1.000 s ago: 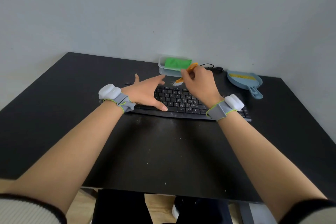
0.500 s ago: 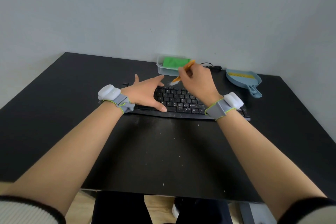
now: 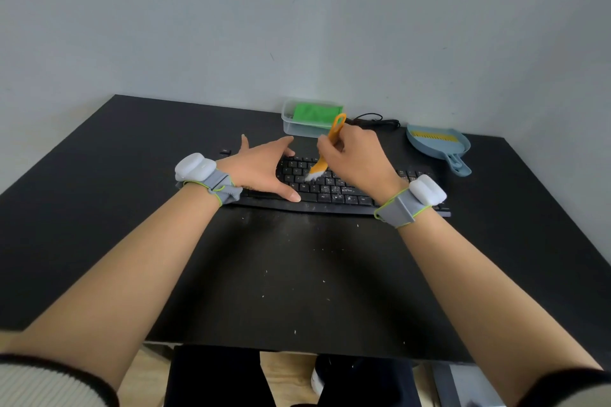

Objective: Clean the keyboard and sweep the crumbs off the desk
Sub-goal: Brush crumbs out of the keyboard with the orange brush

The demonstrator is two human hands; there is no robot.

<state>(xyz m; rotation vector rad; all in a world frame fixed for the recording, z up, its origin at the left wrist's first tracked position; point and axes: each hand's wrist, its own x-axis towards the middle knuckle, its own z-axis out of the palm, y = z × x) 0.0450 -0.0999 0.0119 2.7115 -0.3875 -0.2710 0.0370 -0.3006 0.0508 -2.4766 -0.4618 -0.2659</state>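
A black keyboard lies across the far middle of the black desk, with pale crumbs on its keys. My right hand grips a small orange brush; its white bristles touch the keys near the keyboard's middle. My left hand rests flat on the keyboard's left end, fingers spread, thumb by the front edge. Crumbs are scattered over the desk in front of the keyboard.
A clear plastic box holding a green cloth stands against the wall behind the keyboard. A blue dustpan with a yellow comb lies at the back right. A black cable runs between them.
The brush has swung more upright and its bristles have moved down and toward me onto the middle keys. My left hand has stayed in place.
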